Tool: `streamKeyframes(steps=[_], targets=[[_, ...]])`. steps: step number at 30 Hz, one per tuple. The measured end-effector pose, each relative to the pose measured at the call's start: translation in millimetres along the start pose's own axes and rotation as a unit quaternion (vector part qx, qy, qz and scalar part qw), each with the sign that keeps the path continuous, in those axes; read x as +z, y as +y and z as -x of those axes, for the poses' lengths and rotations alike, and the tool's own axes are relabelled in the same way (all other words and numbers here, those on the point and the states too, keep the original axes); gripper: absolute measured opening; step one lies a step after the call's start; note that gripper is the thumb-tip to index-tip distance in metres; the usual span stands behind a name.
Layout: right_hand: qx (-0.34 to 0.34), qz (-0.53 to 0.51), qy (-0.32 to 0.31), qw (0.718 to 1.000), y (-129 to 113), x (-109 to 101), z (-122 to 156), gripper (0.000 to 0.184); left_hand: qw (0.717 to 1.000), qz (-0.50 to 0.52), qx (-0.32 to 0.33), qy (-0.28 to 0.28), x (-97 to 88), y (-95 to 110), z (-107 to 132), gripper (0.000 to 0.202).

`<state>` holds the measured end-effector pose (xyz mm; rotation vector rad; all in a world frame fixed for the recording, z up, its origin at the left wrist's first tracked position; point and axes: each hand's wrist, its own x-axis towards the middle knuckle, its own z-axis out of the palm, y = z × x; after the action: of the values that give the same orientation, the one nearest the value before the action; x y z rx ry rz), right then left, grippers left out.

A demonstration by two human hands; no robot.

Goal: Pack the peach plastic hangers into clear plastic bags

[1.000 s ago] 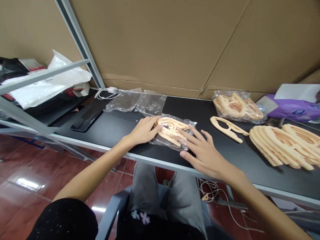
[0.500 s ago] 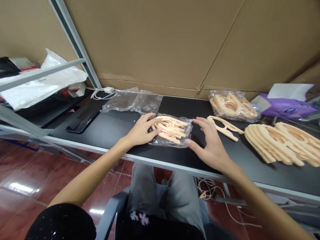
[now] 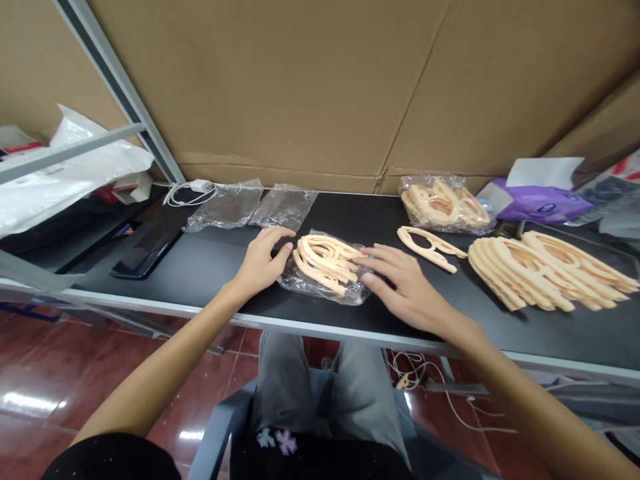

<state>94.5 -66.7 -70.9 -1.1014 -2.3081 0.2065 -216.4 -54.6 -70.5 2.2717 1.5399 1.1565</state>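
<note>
A small stack of cream folding hangers [image 3: 327,259] lies on the table in front of me, with a clear plastic bag [image 3: 313,287] about and under it. Whether every hanger is inside the bag I cannot tell. My left hand [image 3: 264,261] is at the stack's left end, thumb and forefinger apart, holding nothing. At the right end my right hand [image 3: 400,281] touches the hangers and bag with its fingertips, fingers stretched out. One loose hanger [image 3: 431,249] lies beyond my right hand, beside a big overlapping pile of hangers [image 3: 545,273].
Two flat clear bags [image 3: 225,203] lie at the back, near a white charger cable [image 3: 193,190]. A filled bag of hangers [image 3: 445,205] and a purple tissue pack [image 3: 543,203] stand back right. A dark phone-like slab [image 3: 147,250] lies left, by a metal shelf frame [image 3: 120,87].
My left hand has drawn off the hangers to the left. My right hand has moved in onto their right end, its fingers now touching. The view has shifted slightly.
</note>
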Motion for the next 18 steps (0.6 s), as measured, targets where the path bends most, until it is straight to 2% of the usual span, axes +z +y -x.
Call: streamKeyframes(steps=[2, 4, 6, 9, 11, 13, 18], targets=[[0.008, 0.031, 0.061, 0.998, 18, -13, 1, 0.043, 1.0, 0.01, -0.001, 0.01, 0.1, -1, 0, 0.027], [0.038, 0.103, 0.098, 0.989, 42, -28, 1, 0.045, 1.0, 0.018, 0.001, 0.019, 0.7, -2, 1, 0.03], [0.09, 0.211, 0.081, 0.97, 64, -42, 1, 0.051, 0.999, 0.022, -0.004, 0.04, 1.1, -4, 2, 0.031], [0.182, 0.325, -0.001, 0.928, 84, -53, 4, 0.054, 0.997, 0.017, -0.013, 0.07, 0.9, -5, 2, 0.027], [0.227, 0.33, -0.063, 0.914, 87, -55, 7, 0.049, 0.997, 0.004, -0.011, 0.076, 0.3, -5, 3, 0.025], [0.244, 0.309, -0.089, 0.915, 83, -53, 11, 0.047, 0.997, -0.013, -0.002, 0.077, -0.2, -4, 2, 0.025], [0.193, 0.271, -0.025, 0.943, 69, -41, 25, 0.058, 0.994, -0.048, 0.016, 0.095, -0.9, -1, 2, 0.021]])
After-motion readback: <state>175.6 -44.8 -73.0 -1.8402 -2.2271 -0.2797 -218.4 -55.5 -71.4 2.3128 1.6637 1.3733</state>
